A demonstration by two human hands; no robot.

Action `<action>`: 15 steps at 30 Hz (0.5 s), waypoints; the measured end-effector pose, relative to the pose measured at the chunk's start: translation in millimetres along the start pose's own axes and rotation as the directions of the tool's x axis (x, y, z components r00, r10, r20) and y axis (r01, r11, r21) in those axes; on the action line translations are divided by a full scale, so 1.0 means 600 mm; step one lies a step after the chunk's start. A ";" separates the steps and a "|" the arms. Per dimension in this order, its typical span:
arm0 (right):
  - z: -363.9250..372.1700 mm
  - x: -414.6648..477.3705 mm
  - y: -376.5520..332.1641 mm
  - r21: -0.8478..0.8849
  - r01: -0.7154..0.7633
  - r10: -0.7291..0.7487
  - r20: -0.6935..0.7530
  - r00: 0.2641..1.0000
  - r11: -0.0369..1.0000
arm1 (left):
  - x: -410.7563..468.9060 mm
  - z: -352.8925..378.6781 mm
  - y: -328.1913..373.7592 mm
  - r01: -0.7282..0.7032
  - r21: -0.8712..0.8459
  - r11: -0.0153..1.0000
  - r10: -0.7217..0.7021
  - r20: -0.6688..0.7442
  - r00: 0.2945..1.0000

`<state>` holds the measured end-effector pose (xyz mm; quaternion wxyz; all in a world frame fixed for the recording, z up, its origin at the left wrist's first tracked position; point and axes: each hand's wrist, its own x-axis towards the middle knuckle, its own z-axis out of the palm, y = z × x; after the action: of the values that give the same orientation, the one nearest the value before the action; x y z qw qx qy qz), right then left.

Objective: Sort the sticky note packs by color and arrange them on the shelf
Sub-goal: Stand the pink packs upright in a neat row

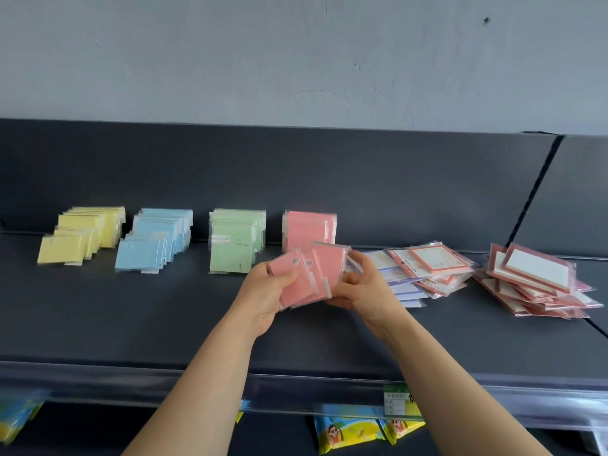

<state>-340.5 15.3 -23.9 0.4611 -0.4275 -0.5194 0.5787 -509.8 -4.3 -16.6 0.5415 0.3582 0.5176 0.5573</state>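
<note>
Most of the sorting looks done. Along the far edge of the dark shelf (131, 324) stand 4 tidy rows: yellow packs (82, 235) at the far left, then blue packs (156, 240), green packs (235, 240) and a pink row (309, 228) leaning against the back panel.

Both hands are busy just in front of that pink row. The left hand (266, 291) grips the near-left side of a small fan of pink packs (307, 274), thumb across the front, while the right hand (360, 284) curls around the fan's right edge, fingers behind it. I count about 3 packs in the fan (they overlap, so it is hard to be sure). They are held off the shelf, tilted toward the person.

My guess is these go into the pink row next, squaring them up first.

What remains is on the right: a loose heap of bordered pads (424, 273) just beside the right hand, and farther right a second, redder heap (536, 284), both unstacked and slumped.
</note>
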 end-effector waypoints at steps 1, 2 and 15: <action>-0.002 0.002 0.003 0.004 0.000 0.000 0.022 1.000 1.000 | 0.000 0.001 0.001 -0.005 -0.002 1.000 0.005 0.008 1.000; -0.003 0.001 0.003 0.006 0.001 -0.002 0.047 0.999 1.000 | -0.001 0.002 0.003 -0.009 -0.004 1.000 0.009 0.015 1.000; -0.005 0.007 0.001 -0.110 0.037 -0.047 -0.081 0.996 0.993 | -0.014 -0.010 0.016 -0.038 -0.041 0.998 0.040 0.036 0.999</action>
<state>-338.6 20.2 -24.8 0.4707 -0.4648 -0.5392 0.5213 -516.2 -12.6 -7.4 0.5471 0.3674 0.4890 0.5715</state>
